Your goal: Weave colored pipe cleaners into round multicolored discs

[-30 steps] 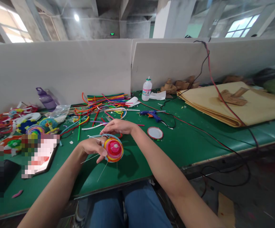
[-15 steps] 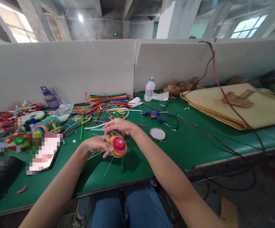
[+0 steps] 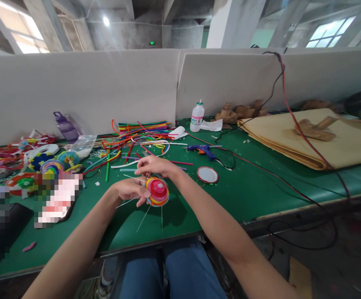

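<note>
1. A round coiled disc of red, pink and yellow bands is gripped at its left edge by the left hand, just above the green surface.
2. Its upper rim is pinched by the right hand.
3. Thin white sticks are seen poking out from the disc.
4. A glue gun and a round lid are placed nearby.
</note>
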`<state>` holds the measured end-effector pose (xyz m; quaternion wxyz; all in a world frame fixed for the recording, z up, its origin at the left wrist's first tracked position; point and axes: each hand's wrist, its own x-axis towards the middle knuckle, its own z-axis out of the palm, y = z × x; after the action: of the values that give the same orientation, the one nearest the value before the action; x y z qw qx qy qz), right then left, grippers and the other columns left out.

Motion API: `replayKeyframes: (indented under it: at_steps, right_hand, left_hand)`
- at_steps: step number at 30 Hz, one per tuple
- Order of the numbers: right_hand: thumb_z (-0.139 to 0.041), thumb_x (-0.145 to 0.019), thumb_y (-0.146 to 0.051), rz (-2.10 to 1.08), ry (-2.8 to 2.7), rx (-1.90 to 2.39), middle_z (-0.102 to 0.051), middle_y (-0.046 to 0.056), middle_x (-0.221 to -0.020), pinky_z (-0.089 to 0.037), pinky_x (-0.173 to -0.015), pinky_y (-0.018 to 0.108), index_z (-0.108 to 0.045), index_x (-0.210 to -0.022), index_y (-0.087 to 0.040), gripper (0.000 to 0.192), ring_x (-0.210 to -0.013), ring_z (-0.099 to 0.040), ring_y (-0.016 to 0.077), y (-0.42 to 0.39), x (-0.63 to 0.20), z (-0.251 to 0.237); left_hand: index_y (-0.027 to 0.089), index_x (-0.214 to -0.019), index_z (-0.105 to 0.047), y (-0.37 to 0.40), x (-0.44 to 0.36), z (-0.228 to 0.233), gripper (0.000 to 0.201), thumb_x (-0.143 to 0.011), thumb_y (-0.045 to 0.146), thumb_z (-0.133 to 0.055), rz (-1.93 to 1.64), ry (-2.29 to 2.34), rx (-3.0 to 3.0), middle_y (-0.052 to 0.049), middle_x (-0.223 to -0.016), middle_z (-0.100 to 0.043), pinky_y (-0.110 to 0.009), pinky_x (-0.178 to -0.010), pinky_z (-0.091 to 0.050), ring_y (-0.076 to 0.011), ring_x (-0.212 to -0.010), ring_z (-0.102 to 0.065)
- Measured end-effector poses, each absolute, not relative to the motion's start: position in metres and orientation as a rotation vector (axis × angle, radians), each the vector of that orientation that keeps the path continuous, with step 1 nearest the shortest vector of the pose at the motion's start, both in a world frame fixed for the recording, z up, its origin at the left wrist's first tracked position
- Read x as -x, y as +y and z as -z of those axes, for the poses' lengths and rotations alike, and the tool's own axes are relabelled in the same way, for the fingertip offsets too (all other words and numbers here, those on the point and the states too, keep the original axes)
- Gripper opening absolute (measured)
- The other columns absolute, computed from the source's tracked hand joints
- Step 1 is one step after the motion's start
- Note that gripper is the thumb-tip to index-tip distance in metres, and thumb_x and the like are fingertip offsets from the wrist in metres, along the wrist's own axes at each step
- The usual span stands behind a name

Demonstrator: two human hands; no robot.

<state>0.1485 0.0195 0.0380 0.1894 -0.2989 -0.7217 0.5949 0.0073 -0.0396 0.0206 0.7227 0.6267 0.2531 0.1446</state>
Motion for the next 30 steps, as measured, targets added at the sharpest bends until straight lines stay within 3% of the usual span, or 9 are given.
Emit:
replayKeyframes:
  at_steps: [5, 9, 17, 24, 30]
  right_hand:
    - [-0.069, -0.073, -0.017, -1.451, -2.104, 0.812, -0.059, -0.003, -0.066, -0.04, -0.059, 0.021, -0.063, -0.073, -0.014, 0.007, -0.061, -0.05, 0.0081, 0.016, -0.147, -0.042]
    - [-0.076, -0.067, -0.021, -1.232, -2.13, 0.7, -0.062, 0.001, -0.078, -0.042, -0.069, 0.023, -0.07, -0.072, -0.014, 0.011, -0.073, -0.054, 0.0103, 0.014, -0.146, -0.046]
    - [-0.072, -0.071, -0.031, -1.218, -2.138, 0.554, -0.064, 0.0, -0.071, -0.042, -0.066, 0.026, -0.069, -0.074, -0.016, 0.015, -0.066, -0.053, 0.0109, 0.001, -0.154, -0.067]
    - [-0.066, -0.078, -0.025, -0.765, -2.087, 0.612, -0.062, 0.002, -0.08, -0.041, -0.084, 0.033, -0.066, -0.075, -0.019, 0.007, -0.084, -0.054, 0.0165, -0.006, -0.156, -0.078]
    - [-0.065, -0.078, -0.025, -0.736, -2.047, 0.643, -0.064, 0.004, -0.083, -0.042, -0.085, 0.033, -0.064, -0.075, -0.018, 0.007, -0.086, -0.057, 0.0175, -0.003, -0.154, -0.074]
  left_hand:
    - [0.016, -0.043, -0.065, -0.039, -0.008, -0.021, 0.031, -0.062, 0.039, -0.072, -0.331, 0.563, -1.384, -0.004, -0.036, -0.053, -0.025, -0.05, -0.038, -0.0123, -0.042, -0.046]
    - [0.015, -0.046, -0.065, -0.039, -0.008, -0.02, 0.03, -0.061, 0.039, -0.072, -0.347, 0.599, -1.346, -0.003, -0.037, -0.053, -0.025, -0.049, -0.037, -0.0114, -0.041, -0.045]
    - [0.015, -0.042, -0.062, -0.037, -0.011, -0.02, 0.035, -0.061, 0.043, -0.073, -0.542, 0.7, -1.344, -0.004, -0.043, -0.055, -0.026, -0.059, -0.043, -0.0147, -0.055, -0.053]
    - [0.014, -0.051, -0.062, -0.024, -0.02, -0.016, 0.027, -0.071, 0.034, -0.062, -1.081, 0.948, -1.441, -0.005, -0.056, -0.061, -0.025, -0.057, -0.039, -0.0125, -0.056, -0.05]
    - [0.014, -0.061, -0.062, -0.011, -0.015, -0.004, 0.019, -0.073, 0.029, -0.06, -1.575, 1.468, -1.715, 0.0, -0.055, -0.056, -0.024, -0.056, -0.037, -0.014, -0.059, -0.05]
